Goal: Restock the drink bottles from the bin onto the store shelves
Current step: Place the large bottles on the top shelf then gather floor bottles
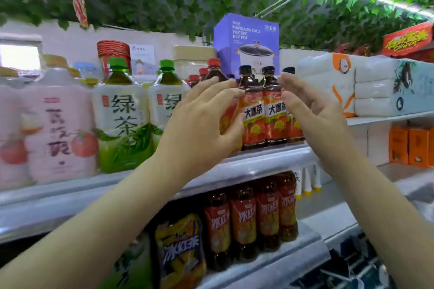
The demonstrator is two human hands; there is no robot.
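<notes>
— What's on the upper shelf (58, 191)?
— Big green tea bottles (122, 112) on the left. Right of them, smaller iced tea bottles (253, 112) stand upright at the near edge.
— And the hands?
— They flank that row. The left hand (202, 122), fingers spread and nearly straight, lies against the leftmost bottle. The right hand (312, 112), palm open, is just beside the rightmost; whether it touches, I cannot tell.

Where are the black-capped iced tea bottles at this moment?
Head view, centre: the black-capped iced tea bottles stand upright at the front edge of the upper shelf, between the left hand and right hand, right of the green tea bottles.
</notes>
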